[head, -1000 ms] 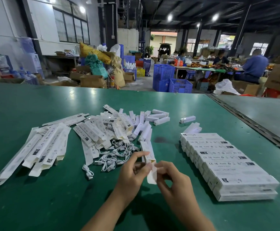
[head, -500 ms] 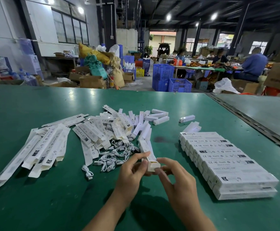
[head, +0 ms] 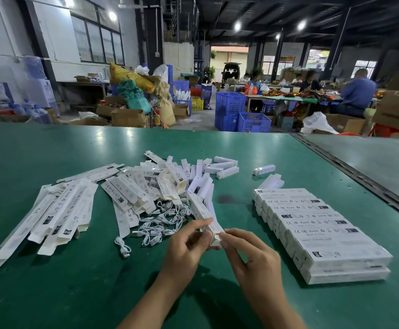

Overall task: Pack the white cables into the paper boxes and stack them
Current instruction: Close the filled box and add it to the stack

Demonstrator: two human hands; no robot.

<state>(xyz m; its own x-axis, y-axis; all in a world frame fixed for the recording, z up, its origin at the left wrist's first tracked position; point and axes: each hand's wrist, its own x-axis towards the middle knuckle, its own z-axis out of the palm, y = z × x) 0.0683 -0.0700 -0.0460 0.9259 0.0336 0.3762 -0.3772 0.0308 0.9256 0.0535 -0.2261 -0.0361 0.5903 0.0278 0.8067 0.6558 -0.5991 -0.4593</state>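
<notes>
A long white paper box [head: 202, 211] points away from me above the green table [head: 75, 281]. My left hand [head: 184, 248] grips its near end from the left. My right hand [head: 253, 255] pinches the end flap at the same end. A heap of coiled white cables [head: 163, 222] lies just left of the box. Two layers of packed boxes [head: 317, 231] form a stack to the right. Flat, unfolded boxes [head: 58, 212] spread out at the left.
More folded boxes and small white tubes [head: 220, 166] lie behind the cable heap. One loose cable [head: 122, 246] sits apart near the front. A metal seam [head: 350, 169] divides this table from the one at the right. People work at far tables.
The box's near-end flap, hanging down a second ago, is now folded in toward the end. Both hands have stayed at that end, and the box has tilted slightly.
</notes>
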